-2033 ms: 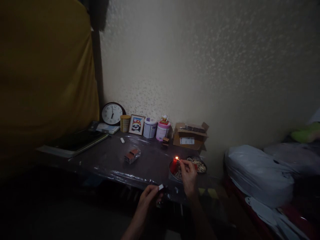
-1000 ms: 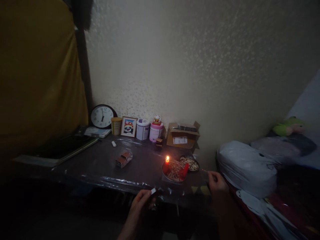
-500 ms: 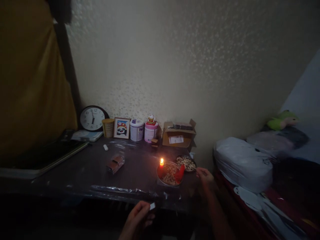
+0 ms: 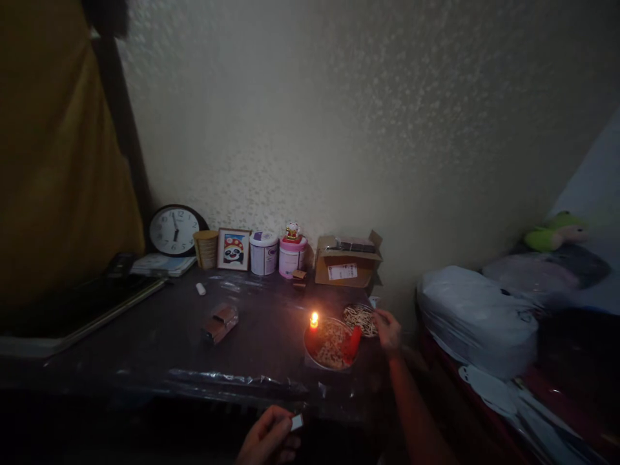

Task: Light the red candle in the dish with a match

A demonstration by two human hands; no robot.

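Note:
Low at the front, my left hand [image 4: 268, 436] pinches a small white-faced box [image 4: 297, 422] between thumb and fingers. My right hand [image 4: 389, 330] is at the right rim of a round dish of pale thin sticks [image 4: 359, 319] that look like matchsticks. Its fingertips are pinched together; anything between them is too small to make out. In front of that dish stands a larger round dish [image 4: 306, 347] with loose brownish bits in it. A lit red candle [image 4: 314, 325] burns at its left side, and a red object [image 4: 353, 341] leans at its right.
Plastic covers the dark table [image 4: 271, 336]. A wrapped brown pack [image 4: 220, 323] lies left of centre. Along the wall stand a clock [image 4: 174, 231], a framed panda picture [image 4: 234, 249], a white tub [image 4: 264, 254], a pink tub [image 4: 292, 259] and an open carton [image 4: 346, 261]. White bags [image 4: 477, 316] bulge at right.
My right hand has moved forward and slightly left, from beside the stick dish to its rim. My left hand still holds the small box, slightly lower in view.

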